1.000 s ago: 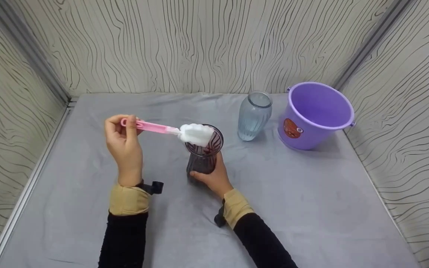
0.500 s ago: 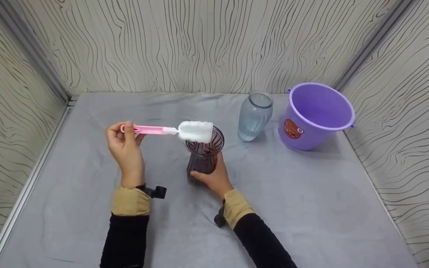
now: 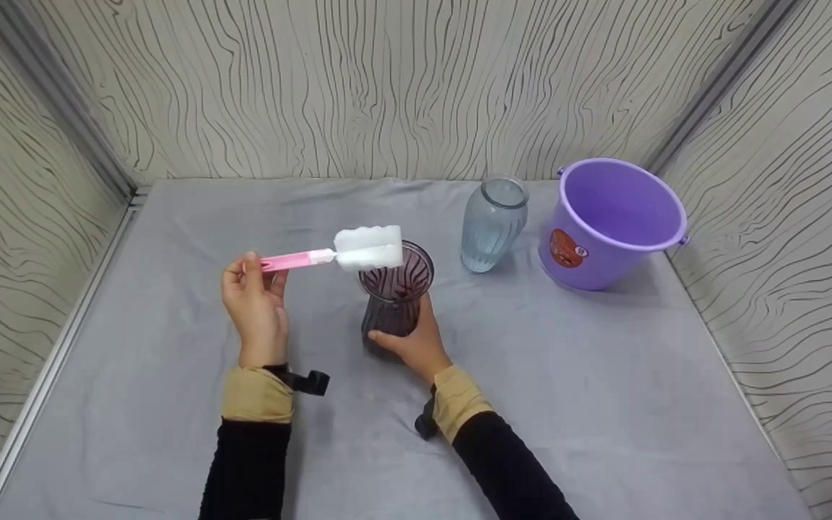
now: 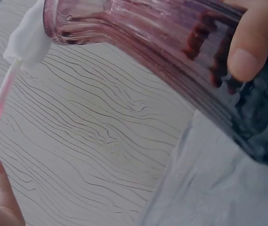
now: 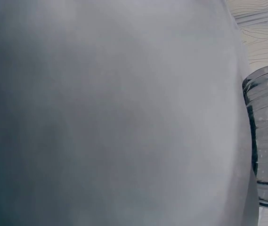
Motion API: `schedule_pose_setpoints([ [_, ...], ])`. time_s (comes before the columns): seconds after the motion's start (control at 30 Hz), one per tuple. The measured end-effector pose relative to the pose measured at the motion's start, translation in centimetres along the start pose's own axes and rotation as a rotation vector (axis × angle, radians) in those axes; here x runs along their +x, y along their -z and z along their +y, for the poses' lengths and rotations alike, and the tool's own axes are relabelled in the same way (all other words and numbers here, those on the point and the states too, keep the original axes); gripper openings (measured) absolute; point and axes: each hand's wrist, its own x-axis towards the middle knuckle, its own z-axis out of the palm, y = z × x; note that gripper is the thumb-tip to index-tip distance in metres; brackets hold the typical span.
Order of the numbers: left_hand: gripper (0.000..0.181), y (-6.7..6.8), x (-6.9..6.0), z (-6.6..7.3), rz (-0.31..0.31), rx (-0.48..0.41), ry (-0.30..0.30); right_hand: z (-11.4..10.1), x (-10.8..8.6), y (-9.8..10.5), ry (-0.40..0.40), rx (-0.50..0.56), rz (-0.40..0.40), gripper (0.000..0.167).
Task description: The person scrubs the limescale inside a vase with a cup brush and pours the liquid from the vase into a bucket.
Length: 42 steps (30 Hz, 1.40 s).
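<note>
The left hand (image 3: pixel 258 310) pinches a pink-handled brush (image 3: pixel 321 256), its white head (image 3: pixel 369 248) by the mouth of a purple vase (image 3: pixel 391 314). The right hand (image 3: pixel 419 347) grips that vase, left of a blue vase (image 3: pixel 492 227) and bucket (image 3: pixel 596 263).

The left hand (image 3: pixel 260 314) pinches between thumb (image 3: pixel 252 269) and fingers, its forearm (image 3: pixel 246 455) reaching almost straight forward. The right hand (image 3: pixel 422 345) keeps a wide, curved grip with its thumb pointing leftward, and the right forearm (image 3: pixel 506 458) slants inward; the two hands are apart.
</note>
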Motion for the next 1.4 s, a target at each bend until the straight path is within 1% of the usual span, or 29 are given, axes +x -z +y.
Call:
schedule_pose_setpoints([
  [0.1, 0.008, 0.4, 0.1, -0.5, 0.041, -0.058, 0.076, 0.0, 0.0, 0.0, -0.006, -0.004, -0.001, 0.115],
  [0.23, 0.007, 0.9, 0.3, -0.9, 0.082, -0.106, 0.146, 0.1, 0.0, 0.0, -0.008, -0.012, -0.001, 0.116],
  [0.3, 0.008, 1.2, 0.4, -1.0, 0.098, -0.123, 0.166, 0.1, 0.0, -0.1, -0.003, -0.014, 0.001, 0.116],
  [0.53, 0.009, 2.4, 0.9, -1.2, 0.179, -0.141, 0.22, 0.3, 0.0, -0.1, 0.031, -0.021, 0.007, 0.114],
  [0.6, 0.009, 2.6, 0.9, -1.3, 0.186, -0.154, 0.223, 0.2, 0.0, -0.1, 0.028, -0.018, 0.007, 0.114],
  [0.73, 0.01, 2.9, 0.9, -1.5, 0.186, -0.16, 0.205, 0.3, 0.0, -0.1, 0.028, -0.021, 0.009, 0.114],
  [0.87, 0.008, 3.3, 1.0, -1.7, 0.193, -0.13, 0.187, 0.3, 0.0, -0.1, 0.036, -0.015, 0.01, 0.114],
  [0.97, 0.008, 3.7, 1.2, -1.7, 0.202, -0.11, 0.188, 0.3, 0.1, -0.1, 0.029, -0.005, 0.014, 0.113],
  [1.2, 0.007, 4.8, 1.6, -1.7, 0.254, -0.118, 0.193, 0.2, 0.0, -0.2, 0.02, 0.018, 0.021, 0.113],
  [1.33, 0.006, 5.0, 1.9, -1.9, 0.282, -0.151, 0.177, 0.1, 0.0, -0.2, 0.023, 0.024, 0.023, 0.111],
  [1.4, 0.007, 5.2, 2.1, -2.1, 0.294, -0.154, 0.163, 0.1, 0.0, -0.2, 0.021, 0.022, 0.024, 0.111],
])
